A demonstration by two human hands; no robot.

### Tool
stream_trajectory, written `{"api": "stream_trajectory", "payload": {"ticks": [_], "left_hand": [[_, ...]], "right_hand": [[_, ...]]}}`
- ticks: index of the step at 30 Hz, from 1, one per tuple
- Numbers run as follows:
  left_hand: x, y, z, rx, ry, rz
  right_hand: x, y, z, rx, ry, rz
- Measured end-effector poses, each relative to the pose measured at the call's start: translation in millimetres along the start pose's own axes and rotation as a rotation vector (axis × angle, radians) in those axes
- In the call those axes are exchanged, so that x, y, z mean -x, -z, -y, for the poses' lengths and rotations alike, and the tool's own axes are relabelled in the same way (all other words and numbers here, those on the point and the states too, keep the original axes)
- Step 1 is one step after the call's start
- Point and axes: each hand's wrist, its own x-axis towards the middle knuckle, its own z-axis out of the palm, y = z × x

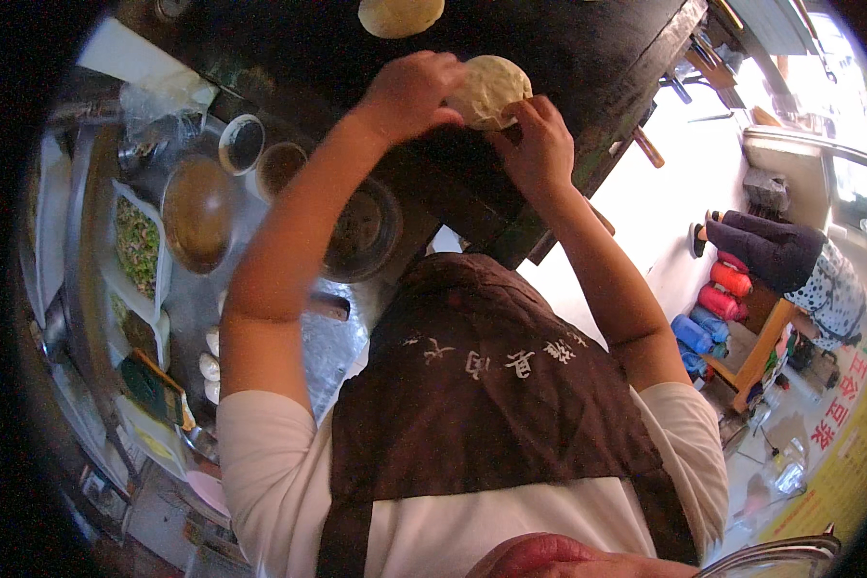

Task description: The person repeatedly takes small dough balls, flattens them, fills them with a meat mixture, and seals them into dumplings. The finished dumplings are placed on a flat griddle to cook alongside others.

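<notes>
A pale round of dough [495, 90] is between my hands, over the dark griddle [585, 43]. My left hand [413, 94], slightly blurred, holds its left edge, fingers over the top and thumb beneath. At the lower right edge, my right hand [542, 141] pinches the dough between thumb and fingers. A second dough round [401, 16] lies farther forward on the dark surface, partly cut off by the frame. Whether the held round touches the griddle I cannot tell.
To the left, a metal worktop [332, 332] carries a brown bowl [197, 215], a dark-filled cup [242, 144], a round metal pan [365, 227] and a tray of chopped greens [137, 246]. Wooden-handled tools [648, 147] hang along the griddle's right edge. Another person [787, 260] stands far right.
</notes>
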Motion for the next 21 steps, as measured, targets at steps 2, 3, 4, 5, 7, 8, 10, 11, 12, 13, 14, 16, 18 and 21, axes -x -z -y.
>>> {"api": "stream_trajectory", "payload": {"ticks": [2,3,4,5,7,8,10,11,12,13,14,16,18,21], "left_hand": [[1,-7,-11,0.007,-0.027,-0.041],[2,-12,-16,-0.001,-0.050,-0.055],[0,-15,-15,-0.008,-0.037,-0.016],[-1,-19,-15,-0.008,-0.049,-0.056],[-3,-24,-9,-0.014,-0.062,-0.055],[-3,-24,-5,-0.018,-0.053,-0.031],[-4,-22,4,-0.043,-0.045,0.030],[-3,-20,6,-0.059,-0.028,-0.001],[-2,-17,8,-0.076,-0.013,-0.005],[-1,-14,8,-0.093,0.000,-0.009],[0,-13,5,-0.021,-0.011,-0.017],[3,-12,-6,0.127,-0.028,-0.044],[5,-17,-22,0.224,-0.020,-0.132],[5,-25,-37,0.334,0.029,-0.194]], "right_hand": [[-1,0,0,0.013,0.071,-0.072],[-2,0,-2,0.021,0.113,-0.085],[-4,-1,-3,0.030,0.156,-0.101],[-6,-2,-5,0.051,0.172,-0.084],[-10,-2,-12,0.102,0.193,-0.037],[-11,-1,-17,0.074,0.218,-0.026],[-13,2,-25,0.034,0.248,0.019],[-13,3,-28,0.032,0.263,0.006],[-12,4,-30,0.029,0.278,-0.010],[-11,4,-31,0.034,0.277,-0.033],[-10,3,-31,-0.015,0.293,-0.051],[-6,-1,-28,-0.093,0.284,-0.088],[-2,-7,-23,-0.093,0.236,-0.075],[2,-16,-18,-0.156,0.200,-0.102]]}}
